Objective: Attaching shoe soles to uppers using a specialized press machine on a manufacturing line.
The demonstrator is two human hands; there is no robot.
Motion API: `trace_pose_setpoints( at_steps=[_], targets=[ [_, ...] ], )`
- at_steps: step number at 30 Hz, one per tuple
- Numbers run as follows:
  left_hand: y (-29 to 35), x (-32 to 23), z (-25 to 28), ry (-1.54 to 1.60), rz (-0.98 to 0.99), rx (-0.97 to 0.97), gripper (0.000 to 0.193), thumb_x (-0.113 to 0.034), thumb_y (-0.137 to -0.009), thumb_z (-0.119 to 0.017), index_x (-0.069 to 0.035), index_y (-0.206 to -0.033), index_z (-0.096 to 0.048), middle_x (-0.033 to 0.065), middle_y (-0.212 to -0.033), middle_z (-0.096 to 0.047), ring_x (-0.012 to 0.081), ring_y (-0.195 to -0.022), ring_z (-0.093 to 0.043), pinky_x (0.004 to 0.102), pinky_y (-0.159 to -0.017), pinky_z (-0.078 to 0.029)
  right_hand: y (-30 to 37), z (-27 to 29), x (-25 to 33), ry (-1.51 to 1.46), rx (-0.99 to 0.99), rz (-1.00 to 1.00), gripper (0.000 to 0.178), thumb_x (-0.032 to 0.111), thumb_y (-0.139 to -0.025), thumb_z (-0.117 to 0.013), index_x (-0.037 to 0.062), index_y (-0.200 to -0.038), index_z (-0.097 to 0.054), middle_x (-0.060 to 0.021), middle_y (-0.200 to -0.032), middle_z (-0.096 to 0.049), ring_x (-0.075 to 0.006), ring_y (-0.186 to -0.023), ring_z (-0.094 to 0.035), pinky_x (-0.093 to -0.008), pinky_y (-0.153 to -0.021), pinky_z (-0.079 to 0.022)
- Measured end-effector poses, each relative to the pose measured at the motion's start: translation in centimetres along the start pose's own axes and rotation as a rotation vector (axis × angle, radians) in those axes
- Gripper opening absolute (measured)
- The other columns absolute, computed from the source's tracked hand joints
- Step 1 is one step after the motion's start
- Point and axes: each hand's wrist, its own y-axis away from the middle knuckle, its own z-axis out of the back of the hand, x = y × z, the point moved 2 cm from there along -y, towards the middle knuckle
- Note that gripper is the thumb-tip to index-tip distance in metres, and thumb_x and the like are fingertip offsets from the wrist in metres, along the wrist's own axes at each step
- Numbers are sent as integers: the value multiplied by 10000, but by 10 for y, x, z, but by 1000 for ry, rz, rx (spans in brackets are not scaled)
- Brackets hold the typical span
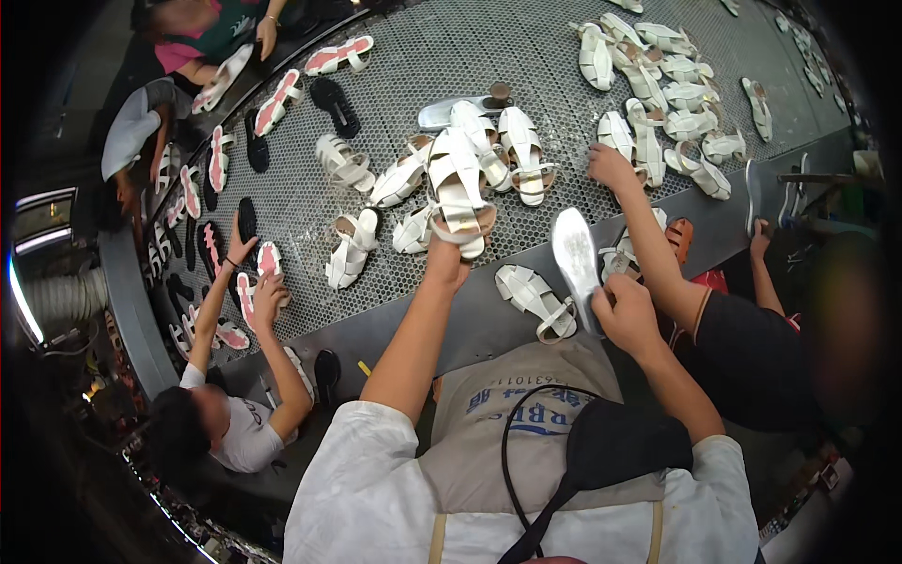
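Note:
My left hand [451, 261] is closed around the heel end of a white strappy sandal [458, 169], raised over the other sandals on the perforated metal table. In my right hand [623, 308], close to my apron, is a silver shoe last [572, 242] with its rounded toe pointing away from me. A single white sandal [536, 299] lies on the table's near edge between my two hands. Around the held sandal lie several white sandals, one of them a pair part with a buckle strap [528, 155]. Behind them another silver last [453, 113] rests on its side.
A co-worker's hand [613, 167] touches the sandals at right, near a large white pile [691, 94]. On the left, another worker's hands [242, 242] handle black soles and pink-lined sandals [218, 158]. More workers stand across the table. An orange last [678, 237] lies by the near edge.

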Motion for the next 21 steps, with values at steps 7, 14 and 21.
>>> trace_pose_setpoints(
  at_steps=[7, 14, 21],
  targets=[
    [0, 11, -62, 79, 27, -73, 357, -245, -1001, -721, -20, -1251, -602, 107, -1105, -692, 224, -905, -695, 394, -765, -588, 15, 32, 77, -275, -15, 186, 341, 168, -967, -629, -17, -700, -528, -159, -634, -534, -335, -586, -574, -435, -577, -434],
    [75, 40, -138, 103, 48, 71, 458, -345, -1030, -653, -24, -1345, -567, 122, -1188, -691, 223, -1015, -693, 372, -865, -568, 22, 38, 57, -454, -270, 65, 381, 188, -1026, -566, -35, -718, -600, -130, -627, -603, -222, -576, -583, -377, -587, -457],
    [151, 109, -189, -9, 116, 116, 320, -119, -1045, -560, -34, -1353, -554, 87, -1207, -681, 204, -1046, -697, 352, -873, -575, 17, 45, 18, -521, -520, 29, 354, 207, -1016, -609, -37, -764, -567, -214, -743, -598, -374, -653, -575, -441, -625, -452]
  ],
)
